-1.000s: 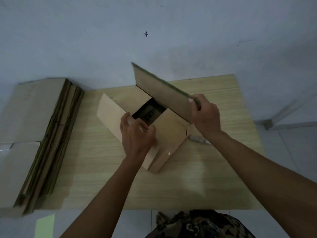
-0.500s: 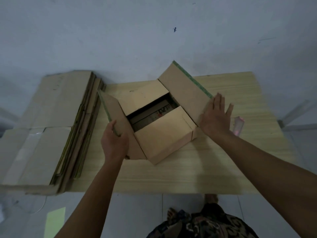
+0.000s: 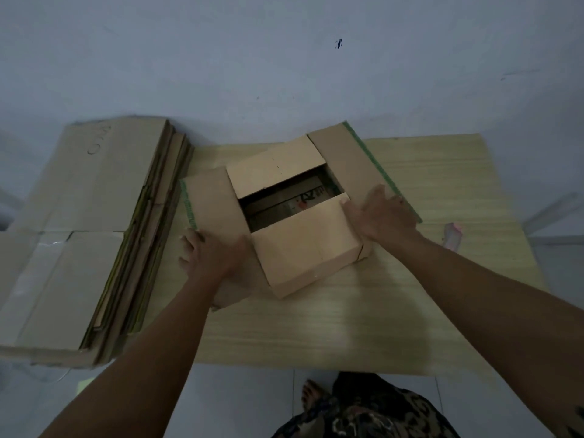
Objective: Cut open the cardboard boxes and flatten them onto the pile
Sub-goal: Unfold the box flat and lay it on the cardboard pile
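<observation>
The plain brown cardboard box [image 3: 294, 216] sits in the middle of the pale wood-grain surface [image 3: 442, 295], turned at an angle to its edges. Its top is already open: the two long flaps with green-taped edges are folded outward to either side, and the two shorter flaps lie nearly level over the opening, leaving a dark gap where some printed lettering shows inside.

The left hand [image 3: 211, 257] lies flat on the left long flap [image 3: 208, 203], fingers spread, pressing it down and outward. The right hand [image 3: 384, 213] does the same at the inner edge of the right long flap [image 3: 350, 159], palm down and fingers extended. Neither grip is closed around anything; both are open and pushing.

This looks like the flap-spreading step, with the box body standing at full height. The next move likely calls for opening the underside or collapsing the walls sideways, so the box must be lifted or turned; whether the bottom seam is cut cannot be told.

A small pale pink object, probably the cutter [image 3: 453, 235], lies on the surface right of the box, within reach. The pile of flattened brown cardboard sheets [image 3: 94, 232] lies just left of the surface, ready to receive this one.
</observation>
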`<state>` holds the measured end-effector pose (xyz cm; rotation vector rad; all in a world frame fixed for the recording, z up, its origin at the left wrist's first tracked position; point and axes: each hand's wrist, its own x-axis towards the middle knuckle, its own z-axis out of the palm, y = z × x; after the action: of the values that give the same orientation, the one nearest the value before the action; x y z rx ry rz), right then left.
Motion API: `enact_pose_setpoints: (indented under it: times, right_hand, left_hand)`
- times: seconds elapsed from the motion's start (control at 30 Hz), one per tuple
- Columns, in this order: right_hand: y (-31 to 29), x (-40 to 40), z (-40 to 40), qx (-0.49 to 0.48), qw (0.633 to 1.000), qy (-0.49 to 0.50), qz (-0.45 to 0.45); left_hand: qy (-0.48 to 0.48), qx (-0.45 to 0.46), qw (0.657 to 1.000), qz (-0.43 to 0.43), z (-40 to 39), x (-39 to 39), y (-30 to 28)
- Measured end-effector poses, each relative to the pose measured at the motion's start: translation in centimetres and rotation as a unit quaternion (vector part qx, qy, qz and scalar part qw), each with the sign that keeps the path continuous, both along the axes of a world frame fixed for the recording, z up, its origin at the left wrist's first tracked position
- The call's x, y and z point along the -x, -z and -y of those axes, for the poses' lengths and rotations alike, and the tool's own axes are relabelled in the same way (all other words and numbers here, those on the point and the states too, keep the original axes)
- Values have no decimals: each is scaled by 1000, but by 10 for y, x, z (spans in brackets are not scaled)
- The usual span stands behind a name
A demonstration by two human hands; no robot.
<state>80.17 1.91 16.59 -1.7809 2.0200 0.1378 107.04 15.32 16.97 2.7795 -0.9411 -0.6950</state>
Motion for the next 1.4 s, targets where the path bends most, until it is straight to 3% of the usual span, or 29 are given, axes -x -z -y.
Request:
enact_pose_setpoints:
  times: [0.17,0.23,0.4,0.63,0.73,0.87,1.0,1.1,1.2,1.27,1.37,1.4]
  right_hand:
    - [-8,-23,43,54,997,23,51]
    - [-2,-33,63,31,996,8,86]
    - [4,-38,83,-33,998,-27,42]
    - [-1,-24,78,-71,997,19,24]
    - [12,-16,70,-67,996,13,65]
    - [22,-9,73,-65,979,57,187]
    - [26,-1,77,-83,965,71,239]
    - [26,-4,77,-83,969,74,222]
    - [20,-12,74,-69,987,62,129]
    - [9,-17,68,7,996,48,73]
    - [0,-28,52,190,978,-33,82]
    - [-5,-34,45,208,969,-83,105]
  left_hand:
    - [-107,-7,993,-44,55,16,-1]
    - [-116,12,993,-37,71,19,4]
    - [-99,49,986,-126,88,11,26]
    - [-105,90,966,-220,98,6,34]
    - [-70,114,966,-220,105,6,36]
    - [-90,133,933,-323,107,-6,41]
    - [-112,129,912,-373,104,-21,39]
    - [-46,101,940,-322,110,-19,40]
    - [33,45,981,-188,122,-19,39]
    - [78,55,991,-92,126,-19,35]
    - [221,172,959,44,136,-17,27]
    - [270,191,941,69,142,-16,23]
